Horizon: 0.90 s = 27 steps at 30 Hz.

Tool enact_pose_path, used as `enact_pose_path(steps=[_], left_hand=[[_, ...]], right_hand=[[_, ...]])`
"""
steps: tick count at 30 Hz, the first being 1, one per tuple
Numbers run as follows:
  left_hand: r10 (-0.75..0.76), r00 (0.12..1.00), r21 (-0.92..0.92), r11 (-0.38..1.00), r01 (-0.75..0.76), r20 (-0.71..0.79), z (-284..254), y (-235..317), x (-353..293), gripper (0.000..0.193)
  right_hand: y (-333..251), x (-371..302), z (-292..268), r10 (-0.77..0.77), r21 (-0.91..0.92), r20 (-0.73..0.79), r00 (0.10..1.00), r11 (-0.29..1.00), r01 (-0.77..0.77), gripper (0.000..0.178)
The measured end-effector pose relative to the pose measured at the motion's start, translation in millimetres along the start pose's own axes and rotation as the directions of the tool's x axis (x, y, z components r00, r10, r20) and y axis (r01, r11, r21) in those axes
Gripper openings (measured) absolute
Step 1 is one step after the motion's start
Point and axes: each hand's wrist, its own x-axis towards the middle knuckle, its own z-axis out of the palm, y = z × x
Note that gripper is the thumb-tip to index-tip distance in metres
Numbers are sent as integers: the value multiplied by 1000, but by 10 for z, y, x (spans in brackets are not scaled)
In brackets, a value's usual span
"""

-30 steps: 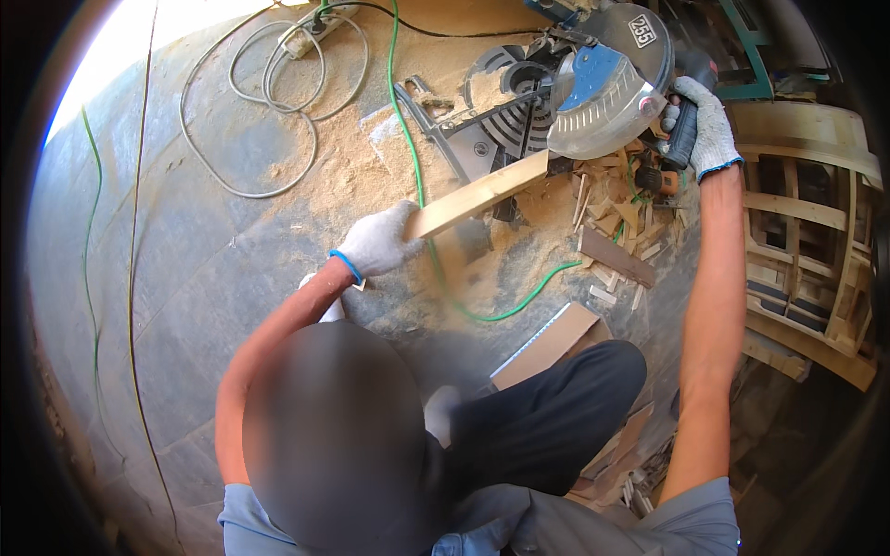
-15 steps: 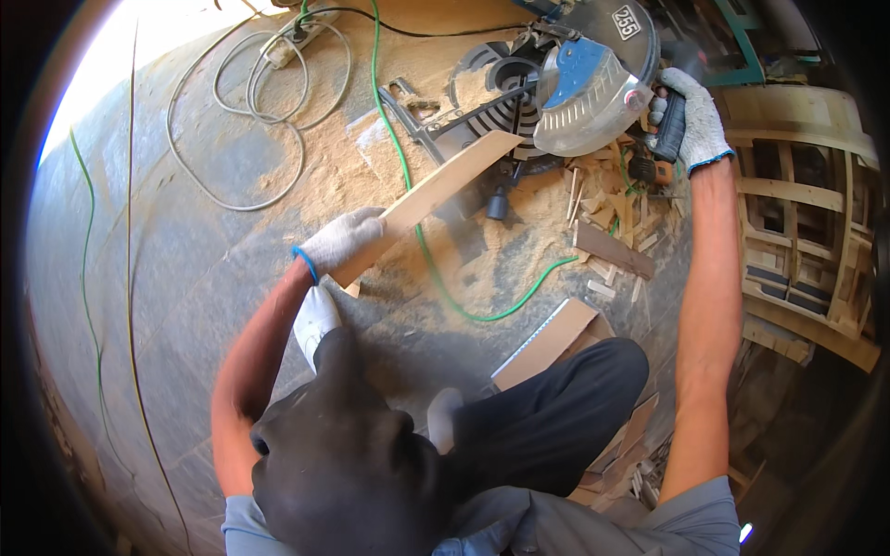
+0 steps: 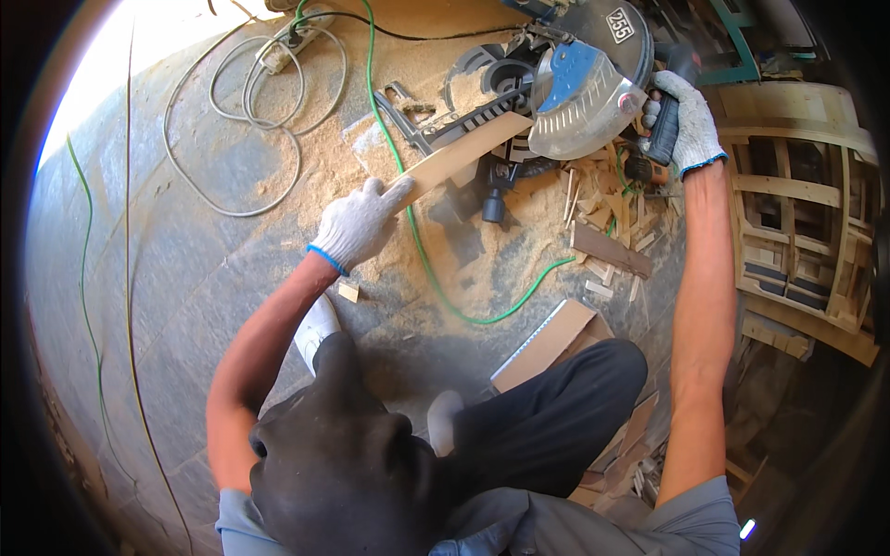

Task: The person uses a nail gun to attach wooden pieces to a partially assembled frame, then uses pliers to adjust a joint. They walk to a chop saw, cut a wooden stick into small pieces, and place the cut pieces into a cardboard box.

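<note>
On the near side of the miter saw (image 3: 589, 97), toward the person's knee, lies a brown box-shaped piece (image 3: 547, 345) with a pale strip along one edge; whether anything is inside it cannot be made out. To the right of the saw stands an open wooden framework (image 3: 793, 192) of pale curved rails and crossbars, with dark slabs showing between its lower bars. The light wooden board (image 3: 471, 153) slants from the saw toward the left, its far end close to the clear blade guard (image 3: 579, 125). The gloved left hand (image 3: 357, 225) is at the board's near end, fingers touching it; how firmly they close around it cannot be told. The gloved right hand (image 3: 693, 125), at the saw's right side, has its fingers wrapped around the black handle (image 3: 663, 137). The saw rests on a grey floor (image 3: 185, 287), where sawdust (image 3: 487, 264) spreads in front of it and to its left. Just right-front of the saw are scattered wood offcuts (image 3: 626, 208), a dark brown plank piece (image 3: 612, 250) and an orange-and-black tool (image 3: 646, 170). Left of the saw, a grey cable (image 3: 298, 157) loops near a power strip (image 3: 278, 56), and a green cord (image 3: 413, 222) curves past the saw's front. Behind the saw's right side is a teal frame (image 3: 744, 70).
</note>
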Motion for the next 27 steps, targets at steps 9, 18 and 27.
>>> enact_pose_path(steps=[9,18,27], left_hand=[[-24,990,-17,1000,21,-138,183,65,393,59],[-37,987,-24,999,34,-154,216,53,429,60],[-69,987,-31,997,65,-146,227,52,445,62]], right_hand=[[44,29,41,-48,26,-33,998,998,49,22],[87,-106,109,-31,45,-48,998,998,33,21],[239,-92,135,-63,86,-85,994,994,70,20]])
